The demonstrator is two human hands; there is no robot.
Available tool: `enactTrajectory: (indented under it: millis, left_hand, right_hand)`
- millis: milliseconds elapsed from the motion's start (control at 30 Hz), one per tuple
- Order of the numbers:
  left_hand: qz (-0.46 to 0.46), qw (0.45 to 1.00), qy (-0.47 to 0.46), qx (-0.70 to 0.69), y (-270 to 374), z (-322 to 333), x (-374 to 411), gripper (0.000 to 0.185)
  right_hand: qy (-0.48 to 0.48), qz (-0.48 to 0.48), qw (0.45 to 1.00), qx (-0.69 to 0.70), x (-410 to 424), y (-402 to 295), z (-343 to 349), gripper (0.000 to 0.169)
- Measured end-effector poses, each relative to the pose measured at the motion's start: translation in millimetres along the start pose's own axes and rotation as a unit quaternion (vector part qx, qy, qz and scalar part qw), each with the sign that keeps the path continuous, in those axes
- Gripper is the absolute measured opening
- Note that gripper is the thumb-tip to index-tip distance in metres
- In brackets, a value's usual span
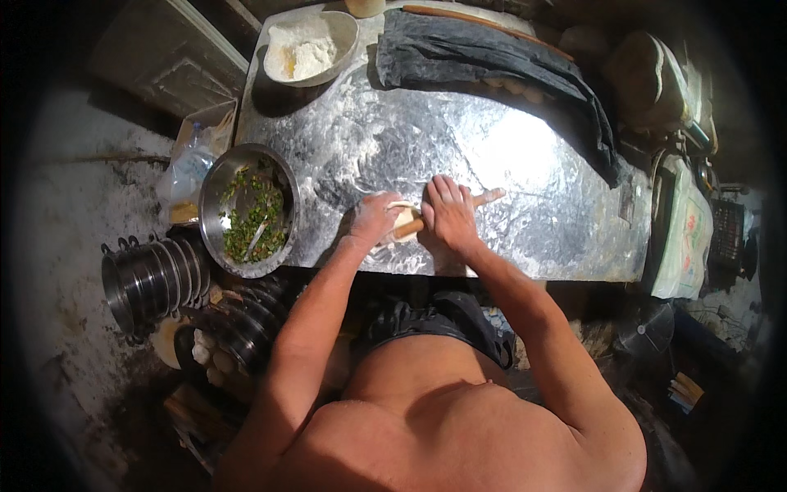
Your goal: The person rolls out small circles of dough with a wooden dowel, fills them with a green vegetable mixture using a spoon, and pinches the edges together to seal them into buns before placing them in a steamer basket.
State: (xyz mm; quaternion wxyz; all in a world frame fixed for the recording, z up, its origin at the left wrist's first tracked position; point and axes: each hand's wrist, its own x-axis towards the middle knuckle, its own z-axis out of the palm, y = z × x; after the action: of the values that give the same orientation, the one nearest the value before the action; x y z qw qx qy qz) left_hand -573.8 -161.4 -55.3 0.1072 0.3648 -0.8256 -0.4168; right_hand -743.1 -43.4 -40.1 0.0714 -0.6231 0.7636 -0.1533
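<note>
A small round of dough (404, 216) lies near the front edge of the floured metal worktop (393, 141). My left hand (372, 216), dusted with flour, holds the left rim of the dough, part of which it hides. Across the dough, slanting up to the right, lies a wooden rolling pin (408, 229). My right hand (451, 212) rests on the pin with its palm down and fingers stretched forward; the pin's far end sticks out to the right of it. Left of my hands stands a steel bowl (291, 212) of chopped green filling (252, 215) with a spoon (256, 240) in it.
A bowl of flour (344, 43) stands at the back left. Along the back right, a dark cloth (467, 55) partly covers pale dough pieces (516, 87), with a long wooden stick (486, 21) behind it. Stacked metal pans (154, 277) are at the lower left; a white bag (682, 227) hangs at the right.
</note>
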Motion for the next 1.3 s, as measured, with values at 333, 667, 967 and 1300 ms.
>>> enactTrajectory:
  millis: [333, 667, 967, 1300]
  left_hand:
    - [-0.033, 0.998, 0.023, -0.037, 6, -5, -19, 0.032]
    - [0.022, 0.981, 0.17, 0.092, -75, -35, 24, 0.021]
    - [-0.161, 0.967, 0.08, -0.181, -5, 15, 23, 0.031]
    - [-0.112, 0.983, 0.131, -0.06, 4, 4, 32, 0.025]
  right_hand:
    - [-0.02, 0.028, 0.999, 0.019, -8, -6, 4, 0.053]
    - [-0.082, -0.022, 0.996, -0.012, -82, 12, -13, 0.062]
    - [-0.069, 0.022, 0.997, -0.007, -53, 29, -16, 0.057]
    - [-0.077, 0.013, 0.997, -0.01, 8, 10, -14, 0.051]
